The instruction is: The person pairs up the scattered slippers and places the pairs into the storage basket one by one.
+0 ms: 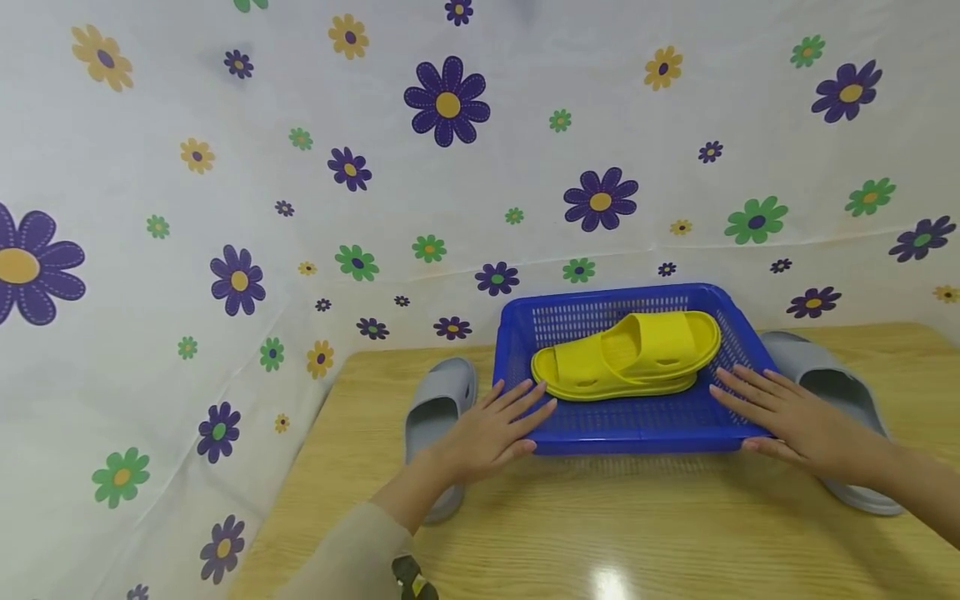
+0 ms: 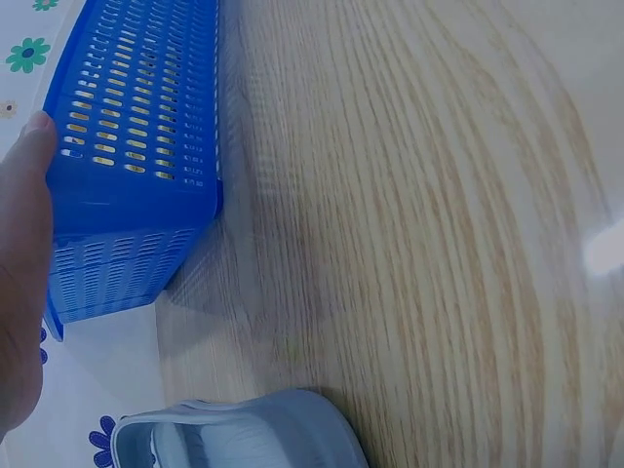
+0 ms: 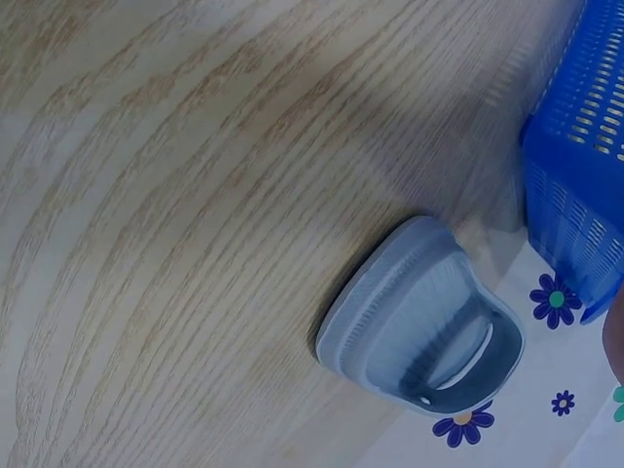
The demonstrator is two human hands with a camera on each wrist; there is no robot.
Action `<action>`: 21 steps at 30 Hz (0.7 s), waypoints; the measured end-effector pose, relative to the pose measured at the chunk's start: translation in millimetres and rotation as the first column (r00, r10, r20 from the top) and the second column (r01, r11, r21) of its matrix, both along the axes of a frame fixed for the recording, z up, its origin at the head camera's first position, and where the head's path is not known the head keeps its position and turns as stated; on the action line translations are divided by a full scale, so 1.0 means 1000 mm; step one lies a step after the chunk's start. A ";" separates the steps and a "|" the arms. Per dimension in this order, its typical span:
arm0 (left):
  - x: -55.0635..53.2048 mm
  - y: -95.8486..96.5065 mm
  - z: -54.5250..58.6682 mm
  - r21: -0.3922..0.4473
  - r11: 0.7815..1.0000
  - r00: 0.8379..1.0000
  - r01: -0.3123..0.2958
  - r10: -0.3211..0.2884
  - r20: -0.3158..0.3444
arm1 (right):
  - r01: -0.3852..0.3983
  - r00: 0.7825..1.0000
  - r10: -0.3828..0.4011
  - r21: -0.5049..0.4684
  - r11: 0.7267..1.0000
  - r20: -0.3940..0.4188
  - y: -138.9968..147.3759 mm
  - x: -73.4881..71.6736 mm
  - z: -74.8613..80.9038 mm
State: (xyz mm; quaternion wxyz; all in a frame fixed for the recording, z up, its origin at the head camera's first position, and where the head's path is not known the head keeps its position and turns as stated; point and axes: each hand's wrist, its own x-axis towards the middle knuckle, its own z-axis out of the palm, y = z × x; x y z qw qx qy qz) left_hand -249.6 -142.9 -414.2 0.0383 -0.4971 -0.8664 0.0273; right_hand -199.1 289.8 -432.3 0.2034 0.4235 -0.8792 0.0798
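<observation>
A blue plastic basket (image 1: pixel 637 444) with slotted walls stands on the wooden table and holds a pair of yellow slippers (image 1: pixel 592 364), one lying on the other. My left hand (image 1: pixel 491 429) is at the basket's front left corner, fingers straight and spread over the rim, the thumb along the front edge. At the front right corner my right hand (image 1: pixel 798 417) lies the same way, its fingers extended over the rim. In the left wrist view the thumb (image 2: pixel 34 146) shows at the rim of the basket (image 2: pixel 132 200); the right wrist view has only a sliver of hand.
One grey slipper (image 1: pixel 442 400) rests on the table left of the basket, partly behind my left forearm. Another grey slipper (image 1: pixel 832 392) is on the right, partly covered by my right hand. A white flower-print cloth (image 1: pixel 525 167) hangs behind and left of the wooden table (image 1: pixel 600 525).
</observation>
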 end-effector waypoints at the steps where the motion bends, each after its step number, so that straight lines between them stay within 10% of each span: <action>1: -0.001 0.000 0.001 0.000 1.000 1.000 -0.001 0.001 0.006 | -0.001 1.000 0.001 -0.001 1.000 0.000 0.000 -0.001 0.000; 21: -0.007 -0.011 -0.002 0.051 0.998 0.996 -0.041 0.036 0.085 | 0.039 0.999 -0.041 0.042 0.998 0.032 0.002 0.002 0.008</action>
